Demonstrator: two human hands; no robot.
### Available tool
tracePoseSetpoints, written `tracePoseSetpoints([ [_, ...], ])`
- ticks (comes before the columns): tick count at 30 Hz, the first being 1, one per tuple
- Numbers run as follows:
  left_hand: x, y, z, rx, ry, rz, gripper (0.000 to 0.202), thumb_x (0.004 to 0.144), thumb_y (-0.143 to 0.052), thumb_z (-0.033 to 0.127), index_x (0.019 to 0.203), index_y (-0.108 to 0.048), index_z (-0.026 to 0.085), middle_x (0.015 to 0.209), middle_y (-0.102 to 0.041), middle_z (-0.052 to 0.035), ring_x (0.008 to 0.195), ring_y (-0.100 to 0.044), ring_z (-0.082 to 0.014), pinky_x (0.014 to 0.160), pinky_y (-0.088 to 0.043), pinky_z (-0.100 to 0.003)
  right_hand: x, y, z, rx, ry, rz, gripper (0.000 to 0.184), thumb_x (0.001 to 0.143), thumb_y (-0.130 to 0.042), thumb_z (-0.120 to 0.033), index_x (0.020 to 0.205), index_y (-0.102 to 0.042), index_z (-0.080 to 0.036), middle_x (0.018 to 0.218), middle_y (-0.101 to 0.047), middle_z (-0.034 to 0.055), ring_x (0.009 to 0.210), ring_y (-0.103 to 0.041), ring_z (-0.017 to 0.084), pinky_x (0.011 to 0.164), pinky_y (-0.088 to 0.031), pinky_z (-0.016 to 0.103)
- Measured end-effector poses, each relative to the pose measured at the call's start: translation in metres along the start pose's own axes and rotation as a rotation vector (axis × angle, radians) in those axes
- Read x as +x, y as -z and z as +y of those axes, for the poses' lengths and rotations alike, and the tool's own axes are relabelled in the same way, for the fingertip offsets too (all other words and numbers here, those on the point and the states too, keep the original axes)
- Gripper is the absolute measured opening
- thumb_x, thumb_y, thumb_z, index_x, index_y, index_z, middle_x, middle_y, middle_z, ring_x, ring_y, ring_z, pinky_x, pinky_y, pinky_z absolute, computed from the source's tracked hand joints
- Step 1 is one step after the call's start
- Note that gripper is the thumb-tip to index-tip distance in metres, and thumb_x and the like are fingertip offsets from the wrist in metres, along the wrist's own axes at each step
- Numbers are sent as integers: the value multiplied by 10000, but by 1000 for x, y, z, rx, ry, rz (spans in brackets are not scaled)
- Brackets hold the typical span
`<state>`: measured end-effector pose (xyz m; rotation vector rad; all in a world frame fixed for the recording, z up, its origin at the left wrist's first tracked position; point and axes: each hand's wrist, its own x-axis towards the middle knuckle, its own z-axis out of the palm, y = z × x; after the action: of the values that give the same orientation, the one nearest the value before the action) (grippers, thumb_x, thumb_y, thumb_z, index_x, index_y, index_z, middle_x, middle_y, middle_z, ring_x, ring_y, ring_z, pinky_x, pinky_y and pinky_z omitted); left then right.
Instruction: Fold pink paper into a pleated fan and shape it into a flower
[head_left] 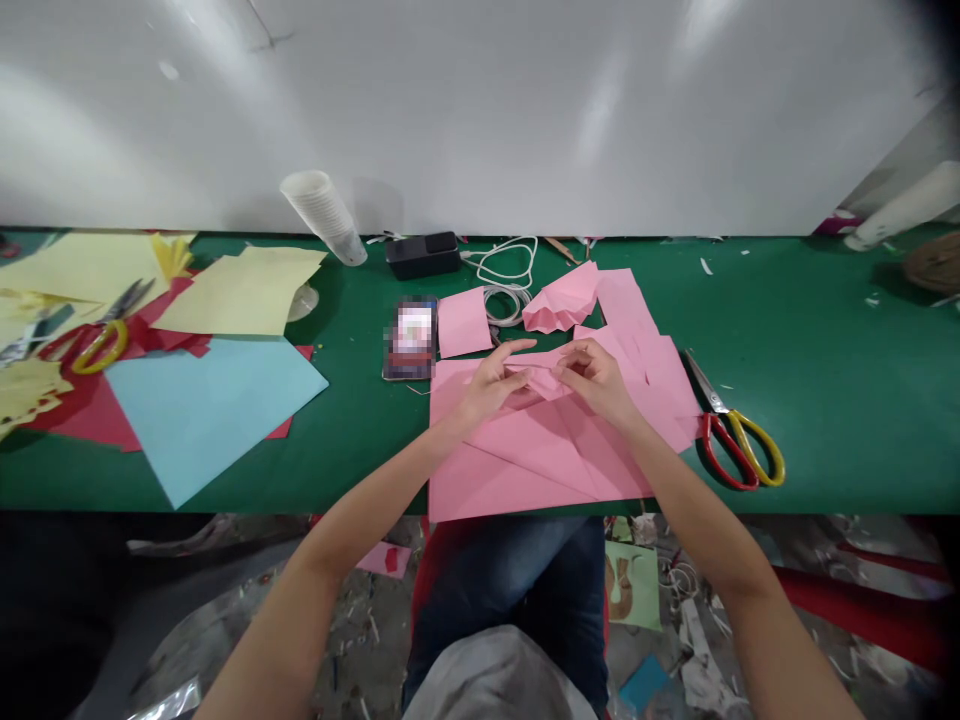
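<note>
Scene was fairly bright; cool, diffuse light seemed to fall from overhead. White panel [480, 120] carried soft streaks of glare, strongest near top edge. Stacked white cups [319, 210] threw faint shadow on it. Green tabletop [840, 360] and pink paper [487, 485] were evenly lit. Floor [360, 650] lay dimmer, lower left nearly black. Phone screen [412, 335] was pixelated. Wide lens stretched forearms [292, 590]; upper right corner darkened, edges looked soft.

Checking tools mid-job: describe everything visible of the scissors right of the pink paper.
The scissors have grey metal blades, apparently closed, and two handle loops, one red, one yellow. They lie on the green tabletop, tips toward the far edge and slightly left, unheld. Whether they touch the pink paper is unclear.
</note>
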<state>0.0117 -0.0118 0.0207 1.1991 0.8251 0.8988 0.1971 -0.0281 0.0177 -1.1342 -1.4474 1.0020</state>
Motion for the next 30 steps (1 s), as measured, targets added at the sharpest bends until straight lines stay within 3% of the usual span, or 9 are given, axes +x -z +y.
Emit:
tracePoseSetpoints([
  [3, 2, 1, -2, 44, -41, 50, 416, 737, -687, 318, 1132, -603, 216, 862, -646, -22, 610, -574, -90, 648, -540, -252, -1, -1, 0, -20, -47, -35, 290, 788, -644, -435, 923, -548, -197, 680, -577, -29, 593, -558, 104, 519, -441, 222],
  [6, 3, 2, -3, 56, -73, 110, 427, 737, -691, 334, 1141, -597, 234, 974, -653, -26, 630, -582, -81, 689, -555, -265, -3, -2, -1, -50, -82, -82, 329, 846, -541, -512, 777, -540, -190, 650, -551, -20, 550, -529, 96, 494, -424, 218],
  [12, 0, 0, -1, 34, -74, 120, 420, 755, -675, 324, 1155, -592, 229, 894, -665, -24, 703, -631, -116, 730, -558, -281, -6, -7, -2, -161, -118, -100, 466, 809, -530, -609, 611, -433, -198, 549, -456, -33, 506, -490, 106, 473, -354, 238],
  [17, -1, -1, -1, -31, -28, 124, 394, 754, -666, 278, 1137, -601, 219, 784, -652, -7, 687, -641, -119, 715, -560, -277, -7, -8, -7, -243, -84, -46, 467, 818, -555, -558, 571, -376, -205, 530, -408, -44, 500, -413, 95, 485, -313, 246],
  [23, 2, 4, 1, 35, -44, 117, 346, 728, -678, 258, 1062, -612, 200, 697, -630, 8, 607, -611, -104, 626, -546, -241, -8, -5, -10, -193, -32, -95, 395, 847, -544, -480, 605, -403, -202, 560, -413, -46, 525, -395, 93, 504, -314, 244],
  [30, 3, 6, -3, -39, -44, 51, 478, 795, -634, 328, 1254, -529, 244, 679, -567, 31, 605, -593, -96, 657, -549, -249, -8, -4, -11, -141, -2, -86, 365, 841, -558, -450, 612, -424, -199, 562, -449, -43, 523, -420, 90, 509, -327, 237],
])
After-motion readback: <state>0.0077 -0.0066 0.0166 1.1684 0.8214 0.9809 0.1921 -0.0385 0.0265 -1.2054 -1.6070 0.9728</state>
